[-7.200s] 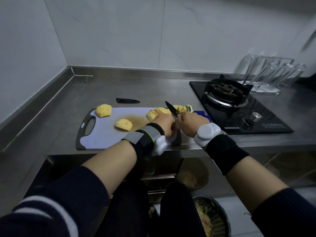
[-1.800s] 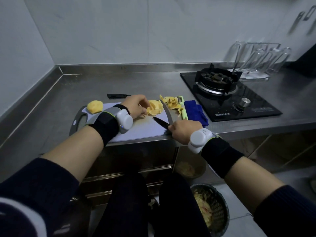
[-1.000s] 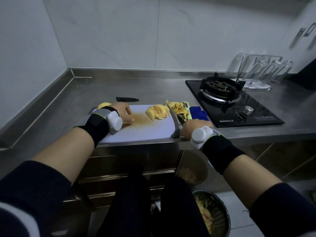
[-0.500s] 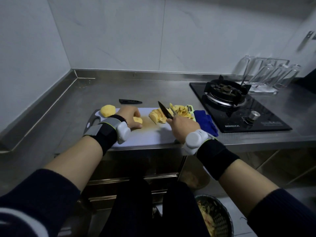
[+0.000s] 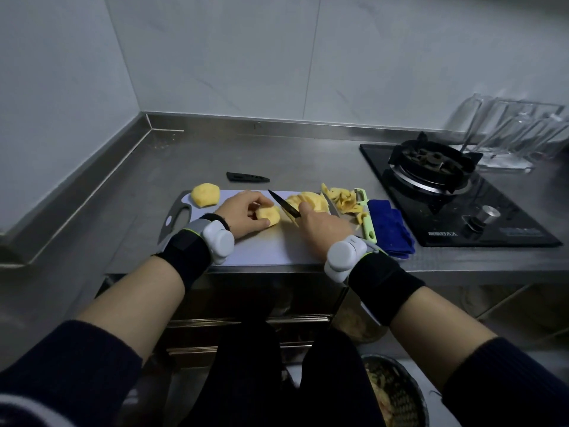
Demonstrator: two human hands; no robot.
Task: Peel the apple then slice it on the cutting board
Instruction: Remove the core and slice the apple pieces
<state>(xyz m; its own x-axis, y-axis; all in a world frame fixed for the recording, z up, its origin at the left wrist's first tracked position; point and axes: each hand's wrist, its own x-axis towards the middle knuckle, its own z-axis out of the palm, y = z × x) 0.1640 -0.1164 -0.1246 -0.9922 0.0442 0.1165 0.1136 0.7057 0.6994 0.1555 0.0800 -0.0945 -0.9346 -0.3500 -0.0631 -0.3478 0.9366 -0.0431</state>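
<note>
In the head view, a black knife sheath (image 5: 248, 177) lies on the steel desk (image 5: 147, 192) behind the cutting board (image 5: 261, 248). A green peeler (image 5: 368, 221), curled peels (image 5: 341, 198) and a rumpled blue cloth (image 5: 389, 229) sit at the board's right, beside a glossy black stove (image 5: 431, 167). The right hand (image 5: 320, 223) curls round the knife (image 5: 283, 204), hiding its handle. The left hand (image 5: 246, 215) pinches a pale peeled apple piece (image 5: 268, 214) on the smooth board. The slices (image 5: 308, 200) lie just beyond the blade.

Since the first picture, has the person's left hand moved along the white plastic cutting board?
Yes: the left hand moved leftwards along the cutting board, from the yellow apple slices to a peeled apple chunk it grips.
</note>
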